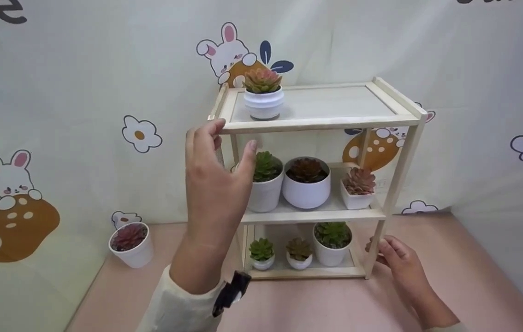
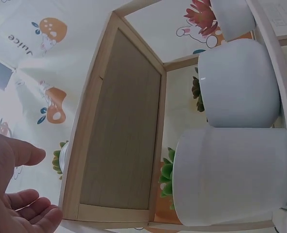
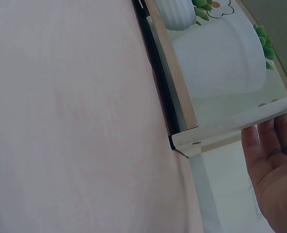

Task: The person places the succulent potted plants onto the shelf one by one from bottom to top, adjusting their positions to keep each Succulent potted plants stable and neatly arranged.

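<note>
A three-tier wooden shelf (image 1: 317,215) holds potted succulents. My left hand (image 1: 217,180) is at its top left front corner, index fingertip at the edge and thumb spread apart. Just behind it, a pink-green succulent in a ribbed white pot (image 1: 264,99) sits on the top board. My right hand (image 1: 402,263) holds the right front post low down, fingers passing behind it; fingertips show past the post in the right wrist view. The middle tier carries a green succulent (image 1: 266,186), a dark brown one (image 1: 306,182) and a pink one in a square pot (image 1: 358,189).
On the bottom tier stand two small succulents, one green (image 1: 261,251) and one brownish (image 1: 299,252), beside a larger green one (image 1: 333,244). A dark red succulent in a white pot (image 1: 132,244) stands left on the pink table (image 1: 298,304). A rabbit-print cloth (image 1: 81,92) hangs behind.
</note>
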Tool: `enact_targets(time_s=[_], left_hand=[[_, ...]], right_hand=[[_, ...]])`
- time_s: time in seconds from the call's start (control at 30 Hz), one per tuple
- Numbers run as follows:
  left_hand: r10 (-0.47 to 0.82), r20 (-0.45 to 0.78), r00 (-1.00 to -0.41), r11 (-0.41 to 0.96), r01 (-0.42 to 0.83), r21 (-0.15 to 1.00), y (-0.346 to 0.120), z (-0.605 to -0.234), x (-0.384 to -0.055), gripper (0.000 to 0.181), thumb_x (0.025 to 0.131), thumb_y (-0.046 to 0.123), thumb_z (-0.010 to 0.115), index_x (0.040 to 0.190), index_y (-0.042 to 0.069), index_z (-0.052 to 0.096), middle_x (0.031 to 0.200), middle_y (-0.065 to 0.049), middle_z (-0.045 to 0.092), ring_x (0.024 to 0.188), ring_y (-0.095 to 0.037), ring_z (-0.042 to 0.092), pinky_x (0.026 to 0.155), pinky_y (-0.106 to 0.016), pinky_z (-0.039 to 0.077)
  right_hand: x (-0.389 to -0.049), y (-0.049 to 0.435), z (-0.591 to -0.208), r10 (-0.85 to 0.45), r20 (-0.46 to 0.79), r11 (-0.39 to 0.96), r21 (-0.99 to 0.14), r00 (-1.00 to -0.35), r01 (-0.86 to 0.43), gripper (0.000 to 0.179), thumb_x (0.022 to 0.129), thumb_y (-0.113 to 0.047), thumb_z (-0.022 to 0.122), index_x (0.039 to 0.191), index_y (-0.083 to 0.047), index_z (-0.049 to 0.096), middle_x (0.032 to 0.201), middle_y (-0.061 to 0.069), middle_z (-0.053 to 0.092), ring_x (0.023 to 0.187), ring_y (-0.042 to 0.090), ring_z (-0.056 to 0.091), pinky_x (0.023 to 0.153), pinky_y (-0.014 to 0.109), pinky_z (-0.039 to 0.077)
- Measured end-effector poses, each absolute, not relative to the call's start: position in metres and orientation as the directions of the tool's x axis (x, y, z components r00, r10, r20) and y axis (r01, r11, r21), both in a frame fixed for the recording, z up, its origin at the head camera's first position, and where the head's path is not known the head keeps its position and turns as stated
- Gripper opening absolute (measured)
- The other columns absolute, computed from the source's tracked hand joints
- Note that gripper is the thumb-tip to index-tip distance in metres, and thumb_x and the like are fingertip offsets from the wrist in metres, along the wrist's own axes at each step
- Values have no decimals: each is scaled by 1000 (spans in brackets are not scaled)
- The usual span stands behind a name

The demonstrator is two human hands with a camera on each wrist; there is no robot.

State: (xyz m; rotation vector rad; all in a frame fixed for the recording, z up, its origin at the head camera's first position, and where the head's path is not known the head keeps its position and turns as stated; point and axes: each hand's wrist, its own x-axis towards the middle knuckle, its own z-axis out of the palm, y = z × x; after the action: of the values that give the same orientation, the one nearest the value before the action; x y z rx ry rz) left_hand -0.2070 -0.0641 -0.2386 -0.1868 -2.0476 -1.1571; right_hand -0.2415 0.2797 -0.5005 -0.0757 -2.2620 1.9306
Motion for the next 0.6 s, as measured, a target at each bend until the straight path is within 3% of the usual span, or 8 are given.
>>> enact_targets(time_s=[0.37, 0.6], left_hand=[[-244, 675, -696, 551, 473, 687, -76, -271, -203, 46, 98, 24, 72, 137, 6, 55, 136, -9, 55, 124, -22, 56, 107, -34, 50], [-288, 600, -746, 503, 416, 758, -89, -306, -200, 46, 98, 22, 72, 136, 3, 55, 138, -10, 55, 123, -25, 58, 109, -38, 50]], right_hand=[[-242, 281, -499, 136, 100, 196, -978, -986, -72, 45, 111, -36, 48, 130, 3, 63, 112, 5, 72, 108, 4, 67, 92, 19, 57], [-243, 280, -501, 139, 100, 184, -980, -985, -73, 45, 111, -35, 49, 129, 4, 63, 113, 7, 72, 107, 5, 69, 93, 22, 58]])
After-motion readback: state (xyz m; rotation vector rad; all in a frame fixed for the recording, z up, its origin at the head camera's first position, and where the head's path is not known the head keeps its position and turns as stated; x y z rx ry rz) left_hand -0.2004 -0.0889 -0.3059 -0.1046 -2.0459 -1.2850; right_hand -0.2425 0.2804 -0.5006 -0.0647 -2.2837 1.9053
